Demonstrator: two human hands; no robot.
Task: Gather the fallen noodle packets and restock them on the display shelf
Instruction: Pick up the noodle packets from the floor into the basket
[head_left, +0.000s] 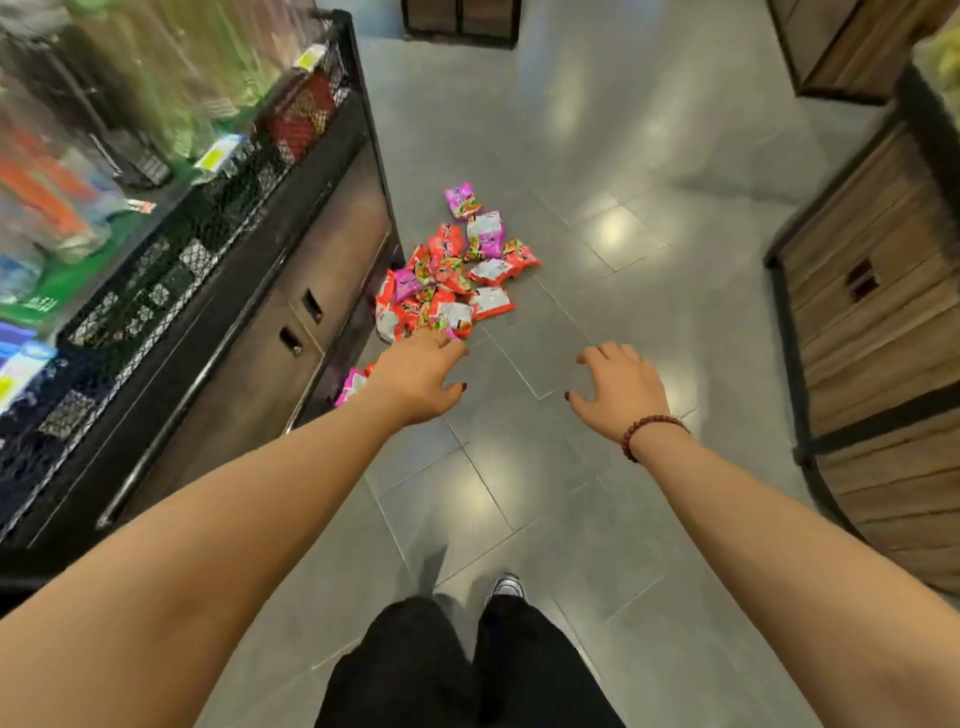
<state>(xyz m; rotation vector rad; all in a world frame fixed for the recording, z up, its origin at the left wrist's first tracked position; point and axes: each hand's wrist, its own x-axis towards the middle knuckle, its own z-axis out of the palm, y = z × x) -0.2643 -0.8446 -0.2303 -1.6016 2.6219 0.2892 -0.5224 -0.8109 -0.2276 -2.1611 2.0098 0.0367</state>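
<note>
The noodle packets (452, 275) lie in a loose heap on the grey tiled floor (597, 493), right against the foot of the black display shelf (291, 270). Most are red, a few are magenta, and some show pale backs. Their print is too blurred to read. One more pink packet (351, 385) lies apart by the shelf base, partly hidden behind the left wrist.

The left hand (415, 379) reaches to the near edge of the heap with a loose, unclenched grip that holds nothing. I cannot tell whether its fingertips touch a packet. The right hand (621, 384) hovers over bare tile, its grip spread and the fingers pointing down. A dark red bead bracelet (649, 431) sits on that wrist.

The shelf has a mesh front rail carrying yellow price tags (221, 153), whose text is unreadable. A wooden slatted display stand (872, 322) stands across the aisle.
</note>
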